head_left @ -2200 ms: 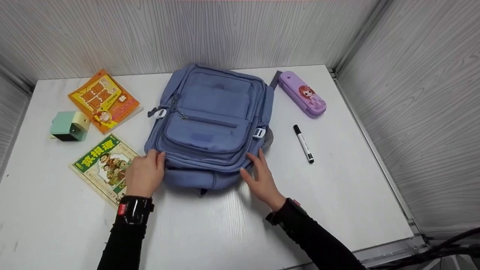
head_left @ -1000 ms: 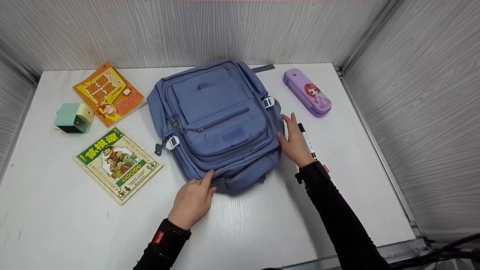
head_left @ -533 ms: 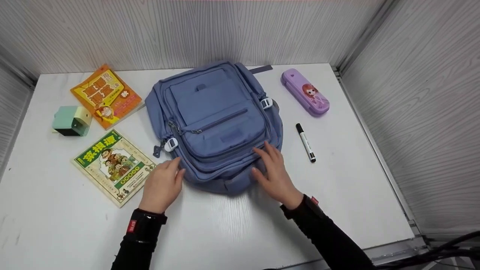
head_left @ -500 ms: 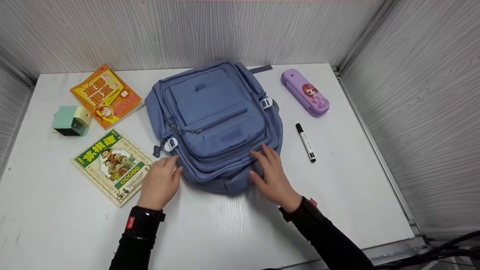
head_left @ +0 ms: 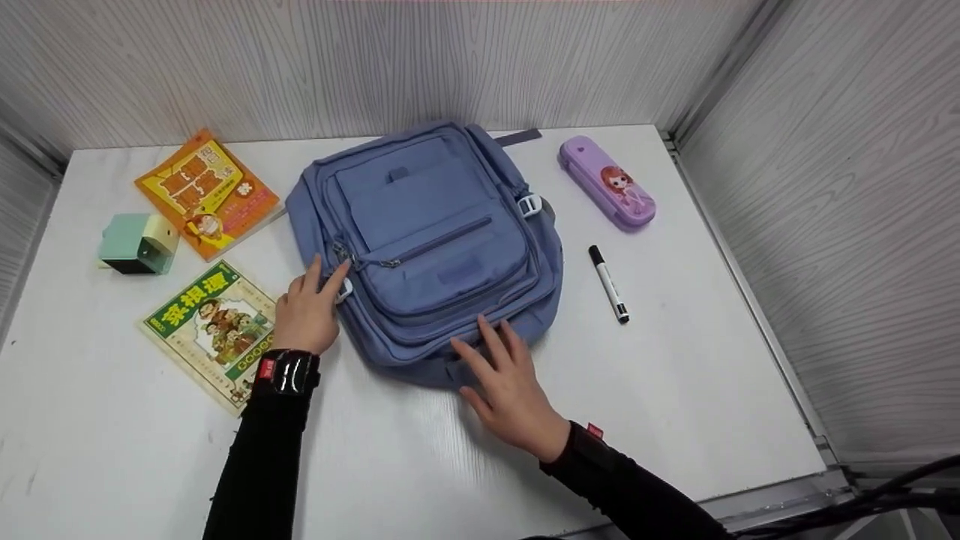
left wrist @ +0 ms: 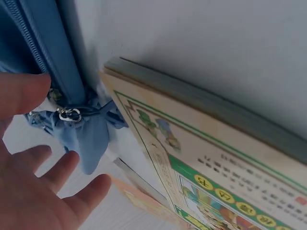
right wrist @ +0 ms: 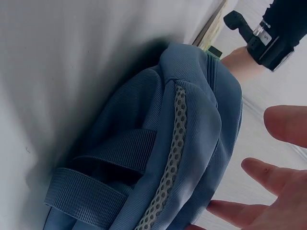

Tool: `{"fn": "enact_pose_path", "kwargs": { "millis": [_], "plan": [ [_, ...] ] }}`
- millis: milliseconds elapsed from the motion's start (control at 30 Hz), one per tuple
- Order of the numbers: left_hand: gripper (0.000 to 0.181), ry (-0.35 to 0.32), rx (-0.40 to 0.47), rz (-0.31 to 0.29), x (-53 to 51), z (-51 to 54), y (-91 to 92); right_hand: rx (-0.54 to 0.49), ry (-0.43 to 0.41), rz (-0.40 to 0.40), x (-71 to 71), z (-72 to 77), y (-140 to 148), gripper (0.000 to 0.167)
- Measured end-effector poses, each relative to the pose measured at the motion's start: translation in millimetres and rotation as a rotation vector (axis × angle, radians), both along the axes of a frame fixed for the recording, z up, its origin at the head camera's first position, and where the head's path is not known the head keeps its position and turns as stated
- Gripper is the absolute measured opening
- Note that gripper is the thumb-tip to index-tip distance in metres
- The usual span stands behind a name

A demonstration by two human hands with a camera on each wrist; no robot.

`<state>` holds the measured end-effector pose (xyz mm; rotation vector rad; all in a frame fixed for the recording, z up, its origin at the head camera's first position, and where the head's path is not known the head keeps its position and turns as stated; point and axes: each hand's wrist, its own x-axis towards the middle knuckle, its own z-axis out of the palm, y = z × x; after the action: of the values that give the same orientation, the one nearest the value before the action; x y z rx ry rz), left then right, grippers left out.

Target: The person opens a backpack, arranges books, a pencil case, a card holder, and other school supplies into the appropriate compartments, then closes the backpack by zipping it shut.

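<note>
Left fingers [head_left: 335,280] advanced, partly covering backpack buckle [head_left: 345,290].

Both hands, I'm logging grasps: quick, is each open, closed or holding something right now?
Left hand: open, fingers spread at the backpack's left edge, holding nothing.
Right hand: open, at the backpack's near end, holding nothing.

Green book [head_left: 217,326], left of bag [head_left: 431,214]: corner nearest bag hidden under left hand [head_left: 309,315]. Pen [head_left: 609,285], right of bag: print too small to read.
</note>
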<state>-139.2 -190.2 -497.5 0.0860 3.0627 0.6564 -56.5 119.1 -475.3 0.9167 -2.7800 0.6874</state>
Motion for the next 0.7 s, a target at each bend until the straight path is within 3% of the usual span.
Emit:
{"fn": "enact_pose_path", "kwargs": {
  "millis": [133,400,700],
  "plan": [
    [0.068,-0.048,-0.035,-0.006,-4.8,-0.5,2.5,0.023,0.013,-0.006,-1.4,-3.1,-0.2,0.058],
    [0.067,-0.054,-0.112,0.012,-4.5,-2.8,10.4,-0.012,0.005,-0.013,-6.9,-6.4,5.5,0.054],
    [0.062,0.009,-0.110,0.004,12.8,-6.6,22.1,-0.065,0.022,-0.058,-18.8,-8.2,18.7,0.050]
  ]
}}
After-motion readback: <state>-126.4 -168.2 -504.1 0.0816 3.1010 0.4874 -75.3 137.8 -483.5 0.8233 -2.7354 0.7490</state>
